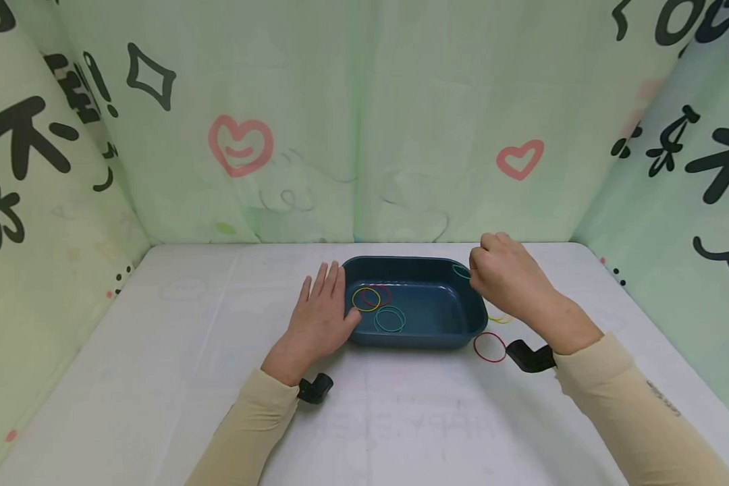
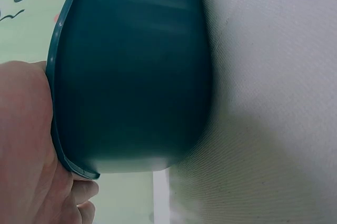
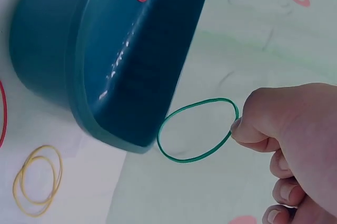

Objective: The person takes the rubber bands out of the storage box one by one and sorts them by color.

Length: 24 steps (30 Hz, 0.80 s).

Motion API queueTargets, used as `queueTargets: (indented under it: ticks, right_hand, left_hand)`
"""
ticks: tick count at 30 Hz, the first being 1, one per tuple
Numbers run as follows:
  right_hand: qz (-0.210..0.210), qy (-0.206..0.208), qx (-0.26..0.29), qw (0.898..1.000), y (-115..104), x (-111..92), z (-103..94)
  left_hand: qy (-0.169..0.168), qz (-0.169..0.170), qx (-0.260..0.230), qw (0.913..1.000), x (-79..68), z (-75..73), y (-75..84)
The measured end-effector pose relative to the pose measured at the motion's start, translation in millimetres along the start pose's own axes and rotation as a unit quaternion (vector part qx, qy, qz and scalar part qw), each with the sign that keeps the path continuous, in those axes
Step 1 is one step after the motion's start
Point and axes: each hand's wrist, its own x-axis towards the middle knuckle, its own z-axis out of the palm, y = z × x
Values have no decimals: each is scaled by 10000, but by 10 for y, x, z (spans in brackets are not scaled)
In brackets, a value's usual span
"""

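My right hand (image 1: 516, 277) pinches a green rubber band (image 3: 181, 161) between thumb and forefinger at the right end of a dark blue plastic basin (image 1: 425, 341). The held band hangs as an open loop, its far side right at the basin's rim in the right wrist view. My left hand (image 1: 320, 317) rests against the basin's left end, fingers extended along the outside and thumb over the rim. Inside the basin, toward the left, lie a yellow rubber band (image 1: 366, 289), a red one (image 1: 390, 295) and green ones (image 1: 390, 331).
Outside the basin's right end, a red rubber band (image 1: 491, 361) and yellow rubber bands (image 3: 23, 182) lie on the white tabletop (image 1: 176, 378). A pale green curtain (image 1: 316, 81) with printed hearts and lettering encloses the table's back and sides.
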Motion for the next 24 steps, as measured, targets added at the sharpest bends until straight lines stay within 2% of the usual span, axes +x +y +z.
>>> queueTargets:
  ticks: [8,15,24]
  right_hand:
    - [167,-70,-10,9998,110,-82,-30]
    - [178,41,24,9998,239,-204,-13]
    - [423,-179,115,9989,388,-351,26]
  left_hand:
    - [-7,-15,13,10000,-2,8,-6]
    - [1,-19,-8,10000,-1,20,-1]
    - [-10,13,40,10000,0,10,-2]
